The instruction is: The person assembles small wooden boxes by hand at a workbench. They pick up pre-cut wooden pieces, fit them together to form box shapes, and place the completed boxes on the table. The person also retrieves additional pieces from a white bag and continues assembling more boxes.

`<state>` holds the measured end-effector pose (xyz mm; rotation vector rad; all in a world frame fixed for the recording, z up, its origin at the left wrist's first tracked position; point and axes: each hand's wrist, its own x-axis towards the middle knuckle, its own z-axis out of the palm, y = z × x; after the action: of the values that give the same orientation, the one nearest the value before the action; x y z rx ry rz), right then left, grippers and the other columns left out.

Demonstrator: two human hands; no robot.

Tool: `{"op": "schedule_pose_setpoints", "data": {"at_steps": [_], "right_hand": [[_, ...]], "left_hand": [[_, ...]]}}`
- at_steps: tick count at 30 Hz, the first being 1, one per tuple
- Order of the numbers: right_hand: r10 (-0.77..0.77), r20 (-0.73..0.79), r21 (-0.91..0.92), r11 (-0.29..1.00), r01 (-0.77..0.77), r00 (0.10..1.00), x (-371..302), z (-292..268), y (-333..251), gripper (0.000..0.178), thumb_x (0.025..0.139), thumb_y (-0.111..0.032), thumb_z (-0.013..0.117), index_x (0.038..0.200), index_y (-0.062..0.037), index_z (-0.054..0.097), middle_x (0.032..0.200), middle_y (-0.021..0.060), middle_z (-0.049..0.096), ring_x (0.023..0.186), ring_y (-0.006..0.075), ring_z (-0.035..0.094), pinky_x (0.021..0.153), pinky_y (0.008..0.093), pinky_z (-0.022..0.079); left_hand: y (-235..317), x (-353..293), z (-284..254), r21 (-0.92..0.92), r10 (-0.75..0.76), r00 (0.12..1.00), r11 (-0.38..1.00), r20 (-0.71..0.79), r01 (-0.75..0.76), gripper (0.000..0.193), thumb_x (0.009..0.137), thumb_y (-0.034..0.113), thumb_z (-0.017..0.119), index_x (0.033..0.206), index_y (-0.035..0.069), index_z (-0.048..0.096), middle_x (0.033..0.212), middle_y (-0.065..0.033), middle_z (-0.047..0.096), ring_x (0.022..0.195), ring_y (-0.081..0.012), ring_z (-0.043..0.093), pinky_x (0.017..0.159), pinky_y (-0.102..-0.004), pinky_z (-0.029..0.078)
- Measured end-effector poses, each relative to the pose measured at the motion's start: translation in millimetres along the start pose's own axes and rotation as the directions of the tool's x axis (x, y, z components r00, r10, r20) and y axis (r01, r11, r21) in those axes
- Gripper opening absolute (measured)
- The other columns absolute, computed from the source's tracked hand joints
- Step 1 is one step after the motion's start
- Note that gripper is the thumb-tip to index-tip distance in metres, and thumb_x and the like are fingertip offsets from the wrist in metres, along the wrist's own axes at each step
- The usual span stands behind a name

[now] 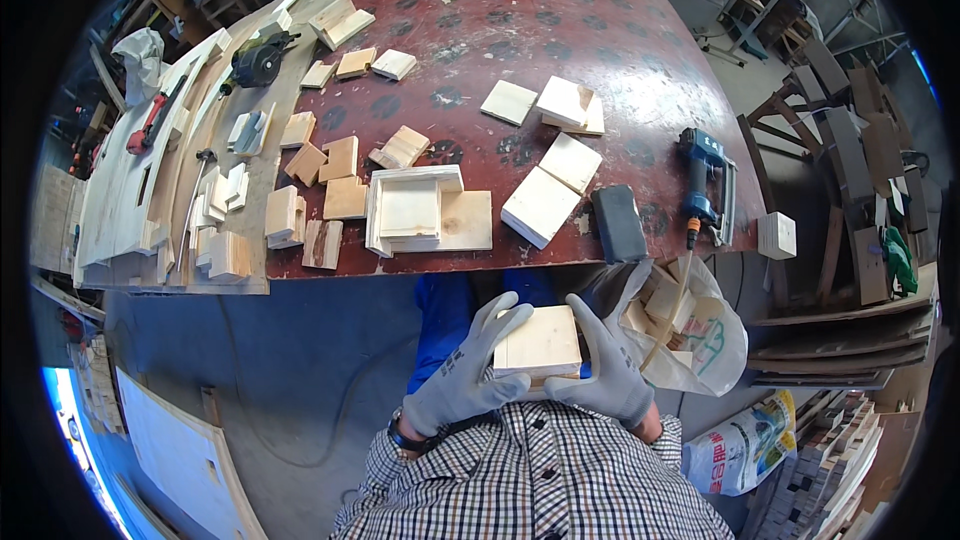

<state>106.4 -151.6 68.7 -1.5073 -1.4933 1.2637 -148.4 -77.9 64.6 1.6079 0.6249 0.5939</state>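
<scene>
Between my two grey-gloved hands I hold a stack of square wooden blocks in front of my chest, just off the table's near edge. My left hand grips its left side, fingers on top and thumb at the near edge. From the right side my right hand closes on the same stack. On the table ahead lie a small open wooden box and two pale square blocks. A dark, rounded block rests at the table's edge. Beside it stands a blue-black nail gun with a hose.
Wooden offcuts are scattered over the dark red table. Boards at the left carry a black tape measure and a red tool. A white sack of wood pieces hangs right of my knees. Stacked planks stand farther right.
</scene>
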Motion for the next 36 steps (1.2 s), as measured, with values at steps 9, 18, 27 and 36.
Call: {"op": "schedule_pose_setpoints", "data": {"at_steps": [9, 18, 27, 36], "right_hand": [[0.015, -0.021, 0.023, 1.0, -0.014, 1.0, -2.3, 4.5, 0.2, 0.13, 0.074, -0.058, 0.093, 0.164, 0.0078, 0.026, 0.155, 0.0282, 0.049, 0.143, 0.0365, 0.054, 0.118, 0.0445, 0.045], [0.025, -0.02, -0.024, 0.999, -0.026, 0.999, -2.0, 2.0, -10.9, 0.129, 0.074, -0.057, 0.093, 0.164, 0.0086, 0.027, 0.152, 0.028, 0.049, 0.143, 0.0362, 0.052, 0.12, 0.0439, 0.042], [0.052, -0.016, -0.044, 0.998, -0.053, 0.999, -3.3, 1.0, -8.7, 0.132, 0.073, -0.063, 0.091, 0.164, 0.0088, 0.026, 0.155, 0.03, 0.049, 0.145, 0.0386, 0.052, 0.12, 0.0455, 0.042], [0.037, 0.008, -0.089, 0.995, -0.036, 0.999, -3.0, -2.2, -14.0, 0.13, 0.076, -0.059, 0.091, 0.165, 0.0066, 0.024, 0.155, 0.0296, 0.048, 0.145, 0.0389, 0.051, 0.121, 0.0453, 0.041]], "left_hand": [[0.0, -1.5, 0.0, 0.014, -0.004, 1.0, 1.0, -0.005, 0.004, 0.098, 0.1, 0.065, 0.064, 0.164, -0.002, 0.033, 0.171, -0.0279, 0.02, 0.16, -0.0421, 0.023, 0.129, -0.0479, 0.024], [-2.8, -2.7, 0.4, 0.021, -0.02, 1.0, 1.0, 0.0, 0.02, 0.099, 0.1, 0.064, 0.064, 0.164, -0.003, 0.032, 0.171, -0.0281, 0.02, 0.16, -0.0409, 0.024, 0.129, -0.046, 0.024], [0.4, -1.7, 2.5, 0.013, -0.025, 1.0, 1.0, -0.006, 0.025, 0.099, 0.1, 0.069, 0.059, 0.165, -0.001, 0.032, 0.171, -0.027, 0.022, 0.161, -0.0399, 0.022, 0.13, -0.0485, 0.021], [-1.8, -1.6, 1.8, 0.057, -0.02, 1.0, 0.998, 0.007, 0.02, 0.1, 0.099, 0.066, 0.064, 0.164, -0.003, 0.032, 0.17, -0.0291, 0.021, 0.161, -0.0422, 0.022, 0.13, -0.0474, 0.023]]}}
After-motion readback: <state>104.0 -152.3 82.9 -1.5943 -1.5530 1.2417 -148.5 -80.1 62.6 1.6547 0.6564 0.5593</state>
